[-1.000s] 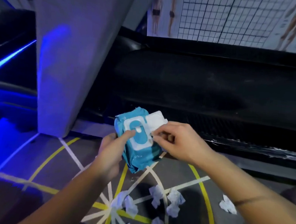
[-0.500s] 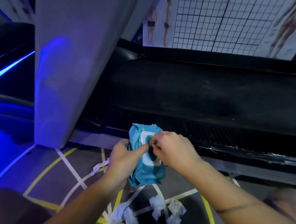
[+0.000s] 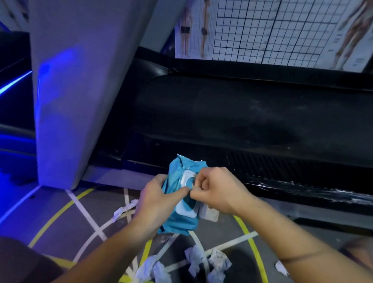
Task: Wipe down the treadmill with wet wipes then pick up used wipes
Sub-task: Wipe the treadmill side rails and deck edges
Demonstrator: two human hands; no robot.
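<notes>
My left hand [image 3: 158, 204] grips a blue pack of wet wipes [image 3: 178, 221] from its left side, thumb lying across the white dispenser frame. The pack's white lid hangs open at its right. My right hand [image 3: 216, 190] has curled fingers pinching at the pack's opening; I cannot make out a wipe between them. Both hands hover in front of the black treadmill [image 3: 263, 121], just below its side rail. Several crumpled used wipes [image 3: 193, 259] lie on the floor beneath my arms.
A wide grey upright post [image 3: 73, 71] of the treadmill rises at the left. One more used wipe [image 3: 281, 267] lies at the right, another [image 3: 123, 209] left of my left hand. The floor [image 3: 62, 218] carries yellow and white tape lines. Posters hang on the back wall.
The pack has turned from lying sideways to standing lengthwise, and its lid has swung to the lower right. My right hand moved onto the dispenser opening. The camera shifted slightly.
</notes>
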